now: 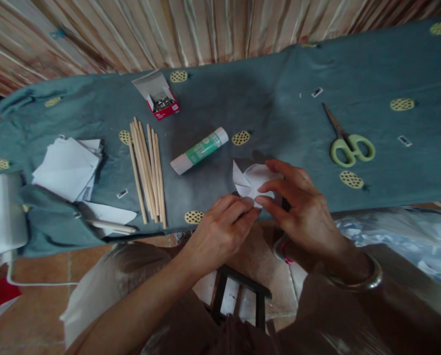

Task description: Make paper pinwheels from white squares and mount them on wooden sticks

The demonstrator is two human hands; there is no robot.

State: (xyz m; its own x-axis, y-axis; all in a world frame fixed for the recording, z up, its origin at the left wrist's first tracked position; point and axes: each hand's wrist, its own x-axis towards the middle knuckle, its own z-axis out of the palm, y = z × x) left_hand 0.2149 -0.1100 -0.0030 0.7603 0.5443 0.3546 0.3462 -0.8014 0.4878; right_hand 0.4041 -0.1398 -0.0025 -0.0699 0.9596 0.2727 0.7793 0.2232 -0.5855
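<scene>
A white paper pinwheel [257, 172] with folded-in corners is between my hands at the near edge of the cloth-covered table. My left hand [223, 222] pinches its near edge with the fingers closed. My right hand [301, 204] has its thumb and fingers curled over the right part and centre, gripping the paper. One pointed flap stands up on the left side. The fingers partly hide the centre and near edge. Just beyond the pinwheel lies a glue stick [200, 150] with a green label.
Wooden sticks [152, 172] lie left of the glue stick, near a stack of white paper [67, 167]. An opened red-and-white box [161, 101] holds small metal pieces. Green-handled scissors [348, 143] lie at the right. A white device [4, 214] with a cable stands at the left edge.
</scene>
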